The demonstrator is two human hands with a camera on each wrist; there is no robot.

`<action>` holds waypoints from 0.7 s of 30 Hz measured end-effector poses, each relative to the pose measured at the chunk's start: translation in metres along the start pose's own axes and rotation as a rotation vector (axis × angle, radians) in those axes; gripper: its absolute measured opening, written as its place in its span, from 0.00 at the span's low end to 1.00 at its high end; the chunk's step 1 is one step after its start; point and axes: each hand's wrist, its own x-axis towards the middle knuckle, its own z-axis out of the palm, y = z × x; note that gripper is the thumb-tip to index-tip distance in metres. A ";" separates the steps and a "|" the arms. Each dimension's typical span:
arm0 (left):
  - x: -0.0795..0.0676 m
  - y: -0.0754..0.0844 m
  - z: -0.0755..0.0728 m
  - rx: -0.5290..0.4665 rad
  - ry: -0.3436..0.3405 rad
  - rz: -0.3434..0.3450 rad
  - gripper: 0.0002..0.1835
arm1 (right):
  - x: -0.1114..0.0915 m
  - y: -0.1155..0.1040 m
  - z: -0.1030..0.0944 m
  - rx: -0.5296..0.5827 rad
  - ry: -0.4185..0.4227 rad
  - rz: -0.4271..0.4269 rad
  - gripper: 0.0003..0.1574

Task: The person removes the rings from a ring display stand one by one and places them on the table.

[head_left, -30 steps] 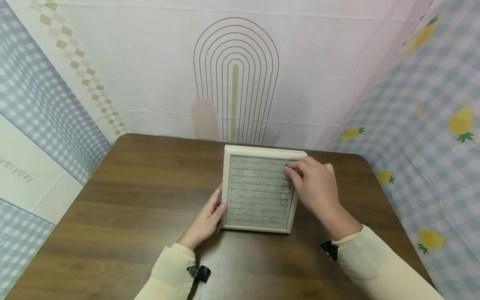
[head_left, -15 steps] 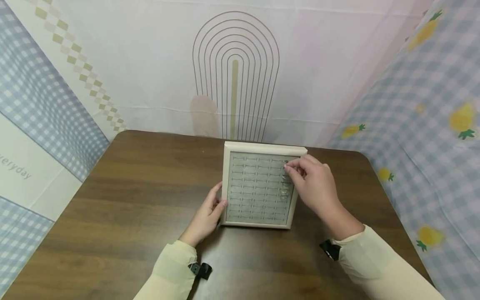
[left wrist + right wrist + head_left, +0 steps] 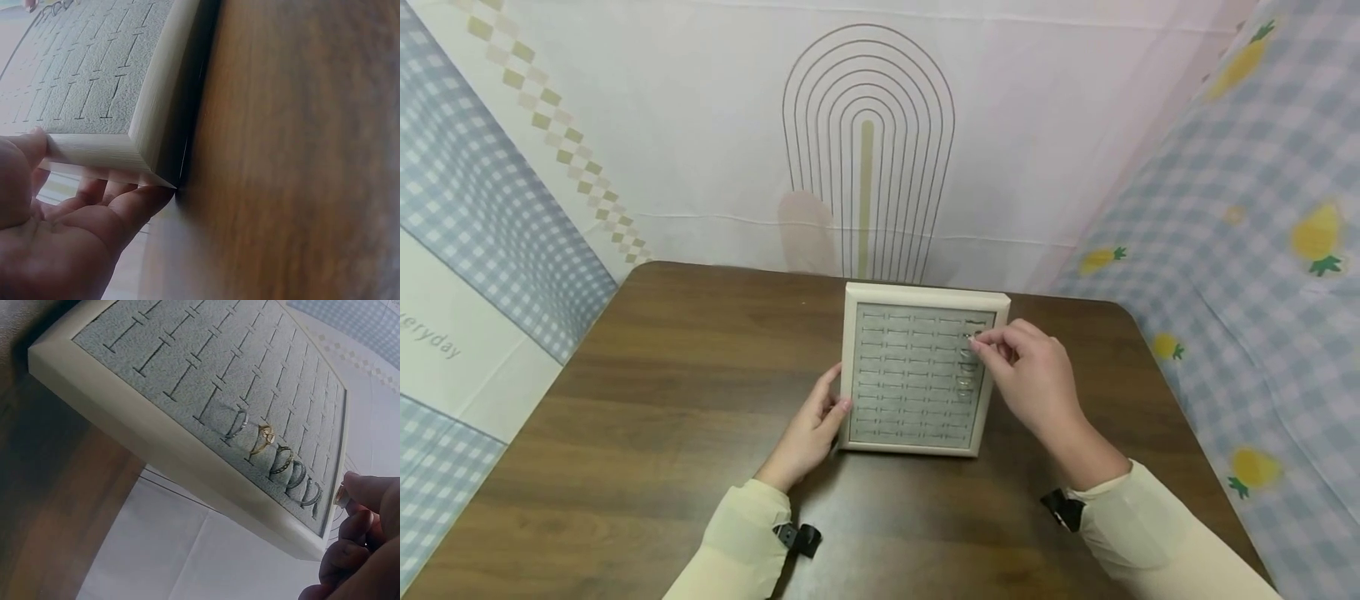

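Observation:
A cream-framed ring display board (image 3: 917, 294) with a grey slotted pad stands tilted on the table. My left hand (image 3: 808, 433) grips its left edge, thumb on the front and fingers behind, as the left wrist view also shows. Between thumb and index finger my right hand (image 3: 1033, 371) pinches a gold-toned ring (image 3: 341, 496), held just off the board near its upper right corner. Several rings sit in the right-hand column, among them a silver ring (image 3: 237, 424), a gold ring (image 3: 265, 439) and a dark patterned ring (image 3: 283, 460). The top slot (image 3: 976, 322) of that column looks dark and parted.
The brown wooden table (image 3: 647, 467) extends around the board. A white patterned cloth (image 3: 715, 125) hangs behind it, and a blue checked cloth (image 3: 1247, 333) hangs along the right side. Each sleeve has a dark wrist strap (image 3: 797, 539).
My right hand has moved slightly down and away from the top right slot, bringing that slot into view. The left hand keeps its grip on the board.

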 end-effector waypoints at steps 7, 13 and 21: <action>0.000 0.001 0.002 -0.018 0.010 -0.002 0.31 | -0.008 0.005 0.000 -0.008 0.007 0.028 0.03; 0.000 -0.002 0.003 -0.010 0.004 0.007 0.31 | -0.017 0.015 -0.002 -0.014 0.035 0.048 0.03; 0.001 -0.002 0.001 0.015 0.013 0.008 0.31 | -0.029 0.033 -0.004 -0.039 0.027 0.088 0.03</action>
